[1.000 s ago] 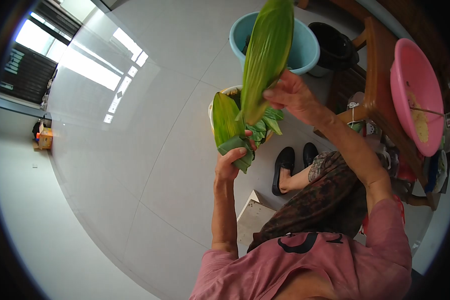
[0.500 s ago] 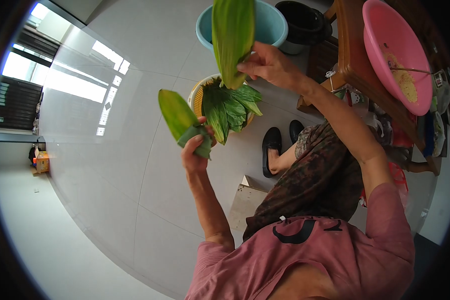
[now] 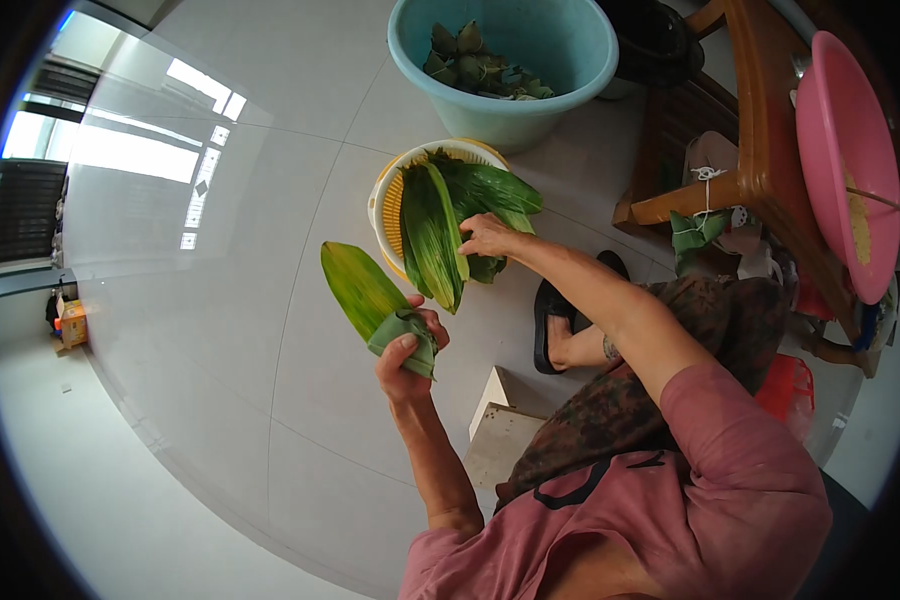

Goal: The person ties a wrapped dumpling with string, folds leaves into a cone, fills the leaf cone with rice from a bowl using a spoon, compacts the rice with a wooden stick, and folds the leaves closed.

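My left hand [image 3: 410,350] is closed round a partly wrapped zongzi [image 3: 407,338], a folded green leaf bundle. A long yellow-green leaf tail [image 3: 355,285] sticks out of it up and to the left. My right hand [image 3: 488,236] is at the leaf pile, its fingers closed on the edge of a long bamboo leaf [image 3: 448,215]. That leaf lies among several wide green leaves [image 3: 495,188] on a yellow and white basket [image 3: 378,205]. The right fingertips are partly hidden against the leaves.
Beyond the basket stands a light blue tub [image 3: 500,110] with several leaf-wrapped zongzi [image 3: 470,65] inside. A pink basin [image 3: 830,150] with yellowish grains and a utensil rests on a wooden chair [image 3: 755,120]. A green wrapped bundle [image 3: 695,232] hangs from white string. A black bucket [image 3: 650,40] is behind.
My right hand has come down from above the basket, bringing the long leaf onto the pile. My left hand keeps hold of the wrapped bundle. The view has shifted, showing the blue tub's contents.
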The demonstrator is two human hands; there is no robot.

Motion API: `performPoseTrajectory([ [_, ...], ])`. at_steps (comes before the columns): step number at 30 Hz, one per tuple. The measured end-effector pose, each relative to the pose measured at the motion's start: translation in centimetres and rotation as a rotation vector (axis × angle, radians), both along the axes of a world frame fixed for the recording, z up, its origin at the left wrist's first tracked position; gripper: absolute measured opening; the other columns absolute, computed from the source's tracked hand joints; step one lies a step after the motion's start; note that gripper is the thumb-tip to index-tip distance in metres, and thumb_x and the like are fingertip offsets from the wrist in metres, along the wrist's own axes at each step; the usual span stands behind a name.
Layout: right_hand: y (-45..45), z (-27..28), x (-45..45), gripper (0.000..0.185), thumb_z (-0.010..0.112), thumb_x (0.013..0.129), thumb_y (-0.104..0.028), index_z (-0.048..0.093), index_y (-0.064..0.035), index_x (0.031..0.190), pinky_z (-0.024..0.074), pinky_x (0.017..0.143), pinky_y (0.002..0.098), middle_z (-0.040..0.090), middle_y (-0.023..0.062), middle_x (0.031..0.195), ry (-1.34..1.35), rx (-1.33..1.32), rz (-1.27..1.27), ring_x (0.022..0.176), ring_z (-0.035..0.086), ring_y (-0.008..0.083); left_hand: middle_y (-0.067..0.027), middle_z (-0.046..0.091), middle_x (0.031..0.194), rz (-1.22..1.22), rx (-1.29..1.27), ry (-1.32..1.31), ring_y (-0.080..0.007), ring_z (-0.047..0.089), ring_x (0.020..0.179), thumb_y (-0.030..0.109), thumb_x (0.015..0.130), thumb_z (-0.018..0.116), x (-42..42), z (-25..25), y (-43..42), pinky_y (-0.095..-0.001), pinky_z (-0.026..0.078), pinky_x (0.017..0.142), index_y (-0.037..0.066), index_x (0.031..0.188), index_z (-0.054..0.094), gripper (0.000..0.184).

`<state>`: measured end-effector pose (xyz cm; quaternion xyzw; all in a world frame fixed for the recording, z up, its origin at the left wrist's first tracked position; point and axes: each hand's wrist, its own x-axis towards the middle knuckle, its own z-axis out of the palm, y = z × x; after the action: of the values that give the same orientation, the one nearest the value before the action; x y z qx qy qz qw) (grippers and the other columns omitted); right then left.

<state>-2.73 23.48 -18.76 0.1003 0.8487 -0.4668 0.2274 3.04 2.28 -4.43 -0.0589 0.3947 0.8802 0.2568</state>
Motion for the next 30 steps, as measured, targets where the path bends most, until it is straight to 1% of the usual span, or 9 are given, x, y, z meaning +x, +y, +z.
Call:
performPoseTrajectory([
  [3, 3.2, -0.1, -0.9, 0.026, 0.065, 0.071, -0.018, 0.058, -0.0022, 0.089, 0.0459, 0.074, 0.0373, 0.061, 0.0167, 0.089, 0.162, 0.202, -0.199, 0.084, 0.059, 0.0284, -0.0162, 0.056, 0.079, -0.025, 0.045, -0.081, -0.0202, 0.052, 0.069, 0.015, 0.061, 0.059, -0.2, -1.2, -0.7, -0.0293, 0.042, 0.058, -0.009, 0.109, 0.045, 0.055],
  [8, 7.7, -1.8, -0.9, 0.043, 0.066, 0.070, -0.007, 0.046, -0.0086, 0.108, 0.0441, 0.072, 0.0418, 0.056, 0.0157, 0.097, 0.223, 0.623, -0.172, 0.090, 0.055, 0.0313, -0.0160, 0.056, 0.080, -0.005, 0.040, -0.132, -0.0199, 0.053, 0.071, 0.014, 0.062, 0.059, -0.5, -2.4, -0.4, -0.0295, 0.042, 0.058, -0.009, 0.109, 0.045, 0.054],
  [11, 9.0, -2.6, -1.8, 0.045, 0.068, 0.068, -0.006, 0.047, -0.0085, 0.108, 0.0435, 0.072, 0.0427, 0.057, 0.0160, 0.096, 0.008, 0.451, -0.186, 0.091, 0.055, 0.0324, -0.0158, 0.056, 0.080, -0.011, 0.049, -0.154, -0.0198, 0.053, 0.072, 0.014, 0.061, 0.059, -0.5, -2.5, -0.3, -0.0294, 0.042, 0.059, -0.009, 0.109, 0.045, 0.054],
  [13, 9.5, -1.1, -1.7, 0.039, 0.067, 0.069, -0.010, 0.052, -0.0058, 0.105, 0.0448, 0.072, 0.0404, 0.059, 0.0170, 0.095, 0.162, 0.426, -0.155, 0.088, 0.057, 0.0326, -0.0156, 0.055, 0.081, 0.003, 0.023, -0.165, -0.0199, 0.053, 0.074, 0.014, 0.061, 0.059, -0.4, -2.7, -0.7, -0.0290, 0.042, 0.059, -0.008, 0.109, 0.045, 0.054],
  [16, 10.3, -0.3, -2.9, 0.034, 0.065, 0.069, -0.012, 0.057, -0.0043, 0.101, 0.0464, 0.071, 0.0385, 0.061, 0.0158, 0.096, 0.131, 0.225, -0.114, 0.084, 0.060, 0.0307, -0.0117, 0.058, 0.076, 0.054, -0.068, -0.093, -0.0138, 0.042, 0.046, 0.018, 0.065, 0.057, -0.5, -2.9, -1.5, -0.0270, 0.029, 0.048, -0.004, 0.109, 0.047, 0.050],
  [18, 10.2, -0.4, -3.2, 0.033, 0.064, 0.068, -0.013, 0.059, -0.0022, 0.098, 0.0462, 0.072, 0.0370, 0.063, 0.0140, 0.095, 0.076, 0.107, -0.163, 0.084, 0.061, 0.0283, -0.0115, 0.058, 0.076, 0.051, -0.075, -0.071, -0.0137, 0.041, 0.046, 0.018, 0.065, 0.057, -0.6, -2.9, -2.2, -0.0270, 0.029, 0.048, -0.004, 0.109, 0.047, 0.050],
  [21, 9.4, -0.9, -3.1, 0.034, 0.066, 0.067, -0.013, 0.058, -0.0009, 0.099, 0.0446, 0.061, 0.0322, 0.061, 0.0065, 0.081, 0.102, -0.154, -0.234, 0.068, 0.058, 0.0179, -0.0114, 0.058, 0.076, 0.065, -0.074, -0.059, -0.0136, 0.041, 0.046, 0.018, 0.066, 0.056, -0.6, -2.9, -2.8, -0.0270, 0.029, 0.048, -0.004, 0.109, 0.047, 0.049],
  [24, 9.2, 1.0, -2.7, 0.032, 0.067, 0.070, -0.012, 0.057, 0.0001, 0.098, 0.0380, 0.051, 0.0258, 0.053, 0.0008, 0.071, -0.178, -0.447, -0.187, 0.058, 0.047, 0.0091, -0.0115, 0.059, 0.076, 0.083, -0.063, -0.062, -0.0136, 0.041, 0.045, 0.017, 0.066, 0.056, -0.4, -3.0, -2.8, -0.0267, 0.029, 0.048, -0.003, 0.109, 0.047, 0.049],
  [30, 7.5, 0.2, -1.5, 0.026, 0.065, 0.075, -0.010, 0.056, -0.0009, 0.097, 0.0337, 0.048, 0.0217, 0.049, -0.0016, 0.069, -0.204, -0.526, -0.122, 0.055, 0.041, 0.0052, -0.0120, 0.059, 0.077, 0.063, -0.038, -0.050, -0.0136, 0.042, 0.045, 0.017, 0.066, 0.056, 0.1, -2.6, -2.2, -0.0266, 0.030, 0.048, -0.004, 0.110, 0.047, 0.049],
])
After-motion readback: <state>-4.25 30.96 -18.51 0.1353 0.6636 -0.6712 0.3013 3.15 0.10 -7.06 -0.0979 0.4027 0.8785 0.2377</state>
